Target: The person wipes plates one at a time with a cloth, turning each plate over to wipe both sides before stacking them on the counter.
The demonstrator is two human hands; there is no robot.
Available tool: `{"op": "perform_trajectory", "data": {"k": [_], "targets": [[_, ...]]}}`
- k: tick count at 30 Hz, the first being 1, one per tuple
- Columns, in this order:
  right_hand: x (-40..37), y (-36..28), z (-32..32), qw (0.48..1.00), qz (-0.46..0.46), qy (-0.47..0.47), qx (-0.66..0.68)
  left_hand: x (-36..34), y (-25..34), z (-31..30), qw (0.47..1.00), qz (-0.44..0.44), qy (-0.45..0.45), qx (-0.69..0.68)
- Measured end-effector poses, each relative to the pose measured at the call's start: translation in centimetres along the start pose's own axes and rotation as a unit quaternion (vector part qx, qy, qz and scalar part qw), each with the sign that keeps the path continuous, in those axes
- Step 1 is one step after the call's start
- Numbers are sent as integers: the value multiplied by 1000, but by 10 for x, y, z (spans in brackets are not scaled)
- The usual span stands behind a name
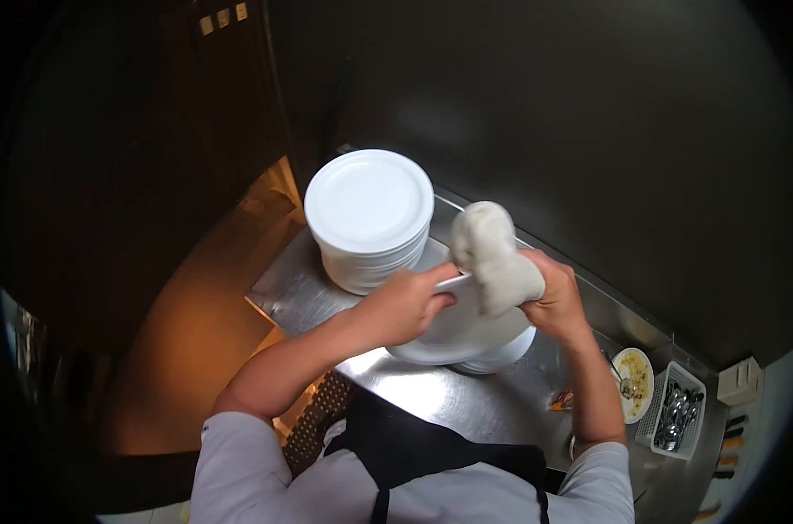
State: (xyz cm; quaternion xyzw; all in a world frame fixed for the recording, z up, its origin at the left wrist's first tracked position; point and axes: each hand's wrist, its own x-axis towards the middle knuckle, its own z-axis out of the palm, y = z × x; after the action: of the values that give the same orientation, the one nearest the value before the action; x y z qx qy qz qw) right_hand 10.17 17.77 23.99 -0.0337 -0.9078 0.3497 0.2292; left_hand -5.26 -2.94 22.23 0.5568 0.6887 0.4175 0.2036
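Note:
My left hand is closed on the rim of a white plate, thumb below the edge and fingers above. A bunched white cloth is gripped in my right hand. This cloth lies against the plate and hides much of it. Beneath my hands, more white plates rest on the metal counter. Left of them stands a tall stack of round white plates.
The steel counter runs along a dark wall. To the right are a bowl of food with a spoon, a white basket of metal cutlery and a small pale box. Several orange-and-black handled items lie beyond.

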Motion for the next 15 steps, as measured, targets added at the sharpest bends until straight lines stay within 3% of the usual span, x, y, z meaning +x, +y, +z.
{"op": "perform_trajectory", "data": {"k": [2, 3, 5, 6, 8, 9, 10, 11, 12, 15], "targets": [[17, -15, 8, 995, -96, -14, -10, 8, -38, 28, 984, 164, 40, 54], [25, -28, 14, 993, -119, -5, 14, 16, -74, 61, 984, 158, 46, 67], [33, -65, 15, 988, -118, 30, 95, -4, -54, 53, 971, 202, 120, -34], [37, -75, 10, 977, -179, 85, 79, -6, -43, 43, 989, 97, 104, -33], [35, -64, 4, 956, -163, 219, 109, -10, -22, 21, 991, -118, 59, -18], [29, -55, -3, 955, -118, 242, 121, -15, -40, 13, 968, -80, 136, -195], [22, -43, -13, 952, -72, 266, 131, -21, -48, -3, 911, -129, 165, -356], [11, -29, -20, 950, -11, 274, 150, -27, -61, -11, 859, -165, 302, -380], [-5, -11, -25, 944, 49, 280, 168, -29, -63, -29, 798, -122, 360, -468], [-51, 31, -16, 927, 163, 293, 169, -45, -95, -75, 758, -95, 466, -447]]}}
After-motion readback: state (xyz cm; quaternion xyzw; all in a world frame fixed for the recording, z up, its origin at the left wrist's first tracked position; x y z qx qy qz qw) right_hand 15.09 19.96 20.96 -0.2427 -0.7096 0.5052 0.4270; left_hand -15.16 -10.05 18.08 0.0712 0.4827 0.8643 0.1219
